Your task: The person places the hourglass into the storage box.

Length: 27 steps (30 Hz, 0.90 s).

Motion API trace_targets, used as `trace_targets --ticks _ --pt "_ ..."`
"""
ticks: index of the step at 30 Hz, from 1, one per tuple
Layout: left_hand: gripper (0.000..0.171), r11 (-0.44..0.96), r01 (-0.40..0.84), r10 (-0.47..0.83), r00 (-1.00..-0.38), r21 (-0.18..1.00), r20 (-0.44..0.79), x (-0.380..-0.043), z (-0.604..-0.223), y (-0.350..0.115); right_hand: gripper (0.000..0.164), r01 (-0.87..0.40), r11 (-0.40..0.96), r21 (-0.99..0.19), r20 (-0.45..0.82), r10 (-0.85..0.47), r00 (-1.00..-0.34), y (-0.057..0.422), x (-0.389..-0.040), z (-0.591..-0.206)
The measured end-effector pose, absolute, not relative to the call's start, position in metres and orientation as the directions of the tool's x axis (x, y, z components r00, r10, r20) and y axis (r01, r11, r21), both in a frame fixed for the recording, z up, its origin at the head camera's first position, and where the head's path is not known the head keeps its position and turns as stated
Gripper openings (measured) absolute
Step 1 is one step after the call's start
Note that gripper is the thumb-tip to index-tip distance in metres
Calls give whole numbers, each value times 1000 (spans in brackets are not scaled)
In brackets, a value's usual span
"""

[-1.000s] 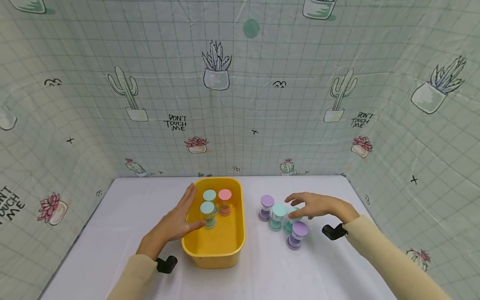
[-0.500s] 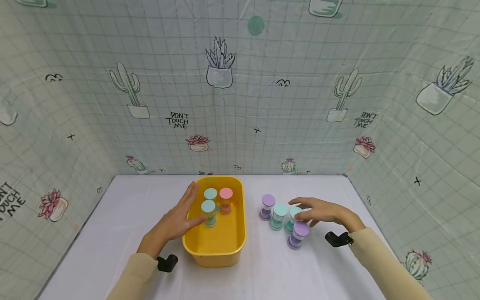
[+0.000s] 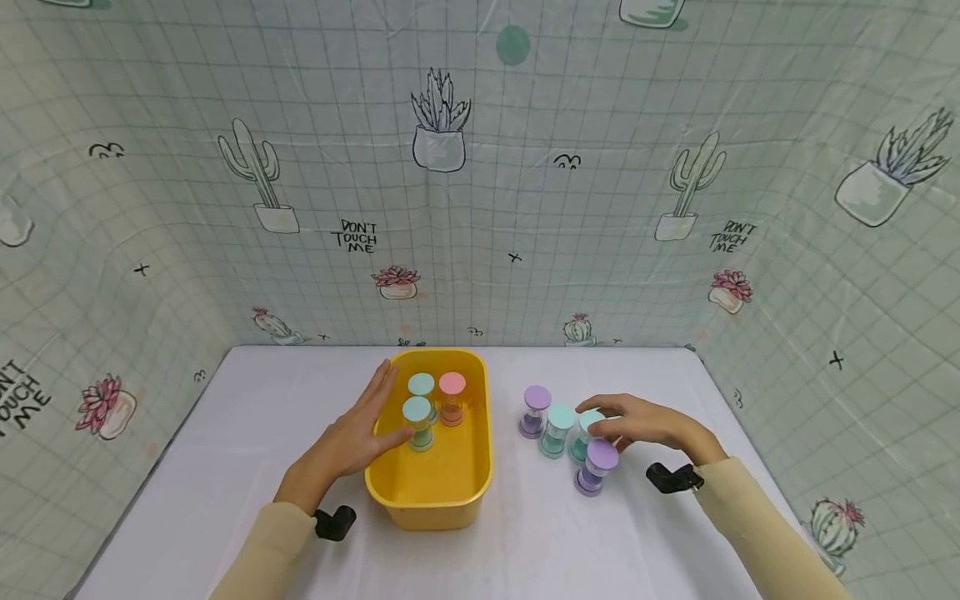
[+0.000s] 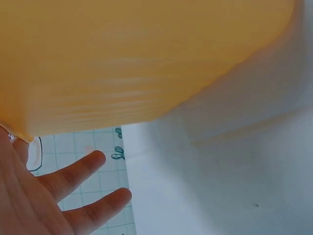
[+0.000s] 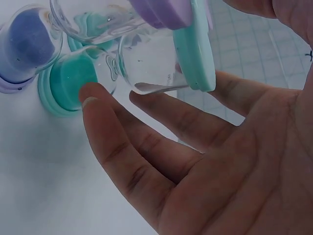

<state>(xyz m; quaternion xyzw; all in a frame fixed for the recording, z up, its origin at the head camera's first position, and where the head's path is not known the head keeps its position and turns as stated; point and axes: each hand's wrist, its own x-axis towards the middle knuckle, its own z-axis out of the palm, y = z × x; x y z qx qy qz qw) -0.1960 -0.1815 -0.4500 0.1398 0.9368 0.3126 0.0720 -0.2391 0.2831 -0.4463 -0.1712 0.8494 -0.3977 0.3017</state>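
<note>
My left hand [image 3: 347,440] lies over the left rim of a yellow bin [image 3: 438,492], its thumb reaching inside and its other fingers stretched along the wall. Two straight fingers [image 4: 80,171] stand free below the bin in the left wrist view. At the right, my right hand [image 3: 643,422] curls its fingers round an upright teal hourglass [image 3: 581,447]. In the right wrist view the fingers [image 5: 117,147] bend about its clear glass, while most of the thumb is out of frame. A purple hourglass [image 3: 592,477] stands just in front.
Left of the held one stand another teal hourglass [image 3: 555,437] and a second purple hourglass [image 3: 534,412]. Inside the bin are a pink hourglass [image 3: 452,400] and two with pale blue caps, the nearer blue-capped hourglass [image 3: 420,425] by my left thumb. A printed cloth [image 3: 480,208] hangs behind the table.
My right hand has come down from above the teal hourglass and its fingers have closed about it. The left hand stays at the bin; the head view has shifted slightly.
</note>
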Motion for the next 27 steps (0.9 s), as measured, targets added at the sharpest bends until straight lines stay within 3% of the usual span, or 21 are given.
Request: trace_targets --ticks 27 --pt "100 768 206 299 -953 607 -55 -196 -451 -182 45 -62 642 -764 -386 -532 -754 271 -245 -450"
